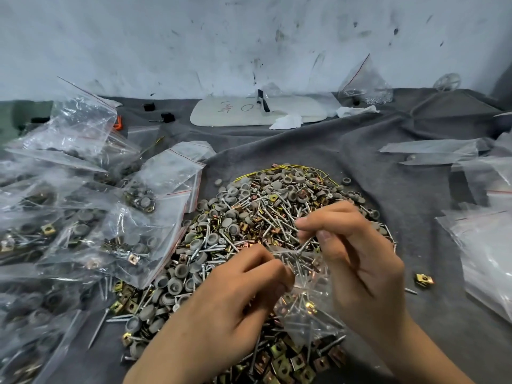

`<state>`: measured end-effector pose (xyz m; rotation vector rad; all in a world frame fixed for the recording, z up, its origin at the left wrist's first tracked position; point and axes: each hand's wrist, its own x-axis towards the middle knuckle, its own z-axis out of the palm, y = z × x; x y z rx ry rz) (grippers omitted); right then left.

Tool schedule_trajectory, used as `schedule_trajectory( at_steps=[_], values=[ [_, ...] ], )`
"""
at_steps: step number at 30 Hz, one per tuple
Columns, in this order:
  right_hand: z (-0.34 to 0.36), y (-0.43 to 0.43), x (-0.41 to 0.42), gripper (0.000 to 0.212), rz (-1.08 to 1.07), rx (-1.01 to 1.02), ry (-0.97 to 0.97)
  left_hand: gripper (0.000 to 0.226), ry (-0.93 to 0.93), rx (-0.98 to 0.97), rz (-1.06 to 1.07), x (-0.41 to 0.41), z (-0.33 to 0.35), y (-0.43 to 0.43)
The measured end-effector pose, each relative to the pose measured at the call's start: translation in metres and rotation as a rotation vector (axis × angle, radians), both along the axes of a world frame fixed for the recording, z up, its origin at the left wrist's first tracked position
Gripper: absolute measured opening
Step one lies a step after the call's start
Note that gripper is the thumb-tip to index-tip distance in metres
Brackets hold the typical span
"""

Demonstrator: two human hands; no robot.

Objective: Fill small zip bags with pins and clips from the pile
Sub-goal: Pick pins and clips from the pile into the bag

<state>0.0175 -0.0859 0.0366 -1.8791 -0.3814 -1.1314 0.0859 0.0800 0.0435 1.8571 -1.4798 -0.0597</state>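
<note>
Over the near half of the pile (257, 217), both hands meet. The left hand (235, 295) has its fingers curled, pinching the rim of a small clear bag (307, 309) that hangs between the hands, part-filled with screws and gold clips. The right hand (357, 261) nips a screw (304, 244) between thumb and forefinger just above the bag's mouth.

The pile of screws, grey caps and clips sits on a grey cloth (374, 151) and spreads down to the bottom edge of view. On its left flank filled bags (83, 217) crowd in, one overlapping the pile's edge, so there's little room that side. On the right a strip of bare cloth lies between the pile and the empty bags (487, 259), with one stray clip (424, 280) on it. Behind the pile the cloth runs open to a white board (249, 115) near the wall (166, 37).
</note>
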Motion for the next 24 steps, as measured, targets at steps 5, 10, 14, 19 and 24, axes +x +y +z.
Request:
schedule_trajectory(
  at_steps=[5,10,14,19,24],
  values=[
    [0.001,0.003,-0.004,0.029,0.000,-0.052,0.006,0.013,0.008,-0.041,0.008,0.000,0.001,-0.001],
    [0.003,0.006,-0.007,0.030,-0.056,-0.160,-0.014,0.012,0.001,-0.093,0.031,-0.001,0.002,-0.001],
    [0.004,0.001,-0.007,0.028,-0.166,-0.002,-0.037,0.014,-0.052,-0.225,0.160,0.000,0.006,-0.002],
    [-0.002,-0.024,0.004,0.024,-0.517,0.013,0.355,0.010,-0.073,-0.406,0.329,0.003,0.007,0.002],
    [-0.009,-0.033,0.009,0.018,-0.549,-0.183,0.815,0.009,0.024,-0.510,0.430,0.005,0.002,0.006]
  ],
)
